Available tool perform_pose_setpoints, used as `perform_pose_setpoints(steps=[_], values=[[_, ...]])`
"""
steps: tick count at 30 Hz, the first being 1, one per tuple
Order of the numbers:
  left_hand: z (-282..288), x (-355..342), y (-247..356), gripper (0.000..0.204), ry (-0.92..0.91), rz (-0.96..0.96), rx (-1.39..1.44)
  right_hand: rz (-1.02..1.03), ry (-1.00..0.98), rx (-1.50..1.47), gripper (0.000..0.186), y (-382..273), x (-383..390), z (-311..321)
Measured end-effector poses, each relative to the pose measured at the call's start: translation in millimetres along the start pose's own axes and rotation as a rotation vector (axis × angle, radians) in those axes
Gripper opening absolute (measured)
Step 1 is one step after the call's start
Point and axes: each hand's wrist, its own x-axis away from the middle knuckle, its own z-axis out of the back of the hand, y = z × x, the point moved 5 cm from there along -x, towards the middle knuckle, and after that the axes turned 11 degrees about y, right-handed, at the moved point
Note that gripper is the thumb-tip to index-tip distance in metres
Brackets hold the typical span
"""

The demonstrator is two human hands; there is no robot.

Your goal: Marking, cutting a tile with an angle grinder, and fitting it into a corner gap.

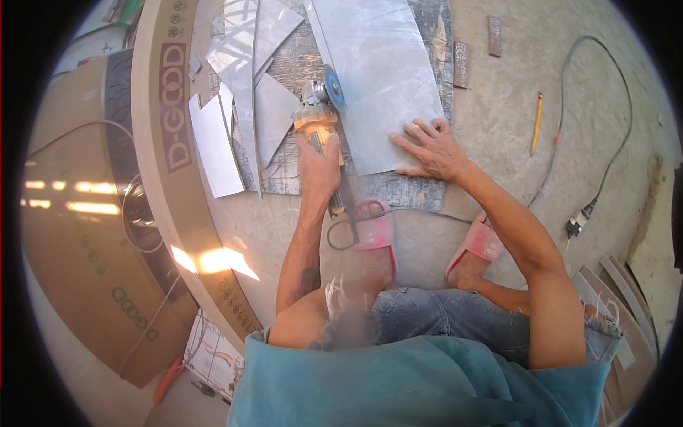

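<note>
My left hand point(319, 165) grips the body of a yellow angle grinder point(314, 117), whose blue disc point(332, 88) sits at the left edge of a grey marbled tile point(384, 71). The fingers of my right hand point(427, 149) are spread over that tile's lower right part. Under the tile lies a scuffed, mottled board point(416, 191). To the left of the grinder are cut tile pieces point(277, 121) and white offcuts point(217, 149). The grinder's cord loops below it, by my feet.
Long cardboard boxes point(78, 270) stand along my left. A yellow pencil point(536, 124), two small brown blocks point(494, 35) and a cable with a black connector point(580, 220) lie on the concrete at right. My pink sandals point(377, 229) are on the floor. Stacked boards point(626, 306) lie at lower right.
</note>
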Motion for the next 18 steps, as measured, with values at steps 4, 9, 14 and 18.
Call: perform_pose_setpoints(steps=[4,9,14,18], values=[[-1.2,10.4,-4.5,0.068,-0.002,-0.001,-0.01,0.009,0.017,-0.003,0.065,-1.8,4.3,-0.4],[0.9,17.1,-11.7,0.063,-0.035,0.04,-0.003,0.028,0.02,0.005,0.068,-2.2,3.5,-4.1],[-0.7,16.0,-6.4,0.061,0.003,0.0,0.029,0.073,0.059,0.023,0.07,7.2,-4.3,-2.8],[-2.3,8.4,12.5,0.068,-0.006,-0.008,-0.013,0.077,0.071,0.048,0.067,13.9,-15.1,22.3]])
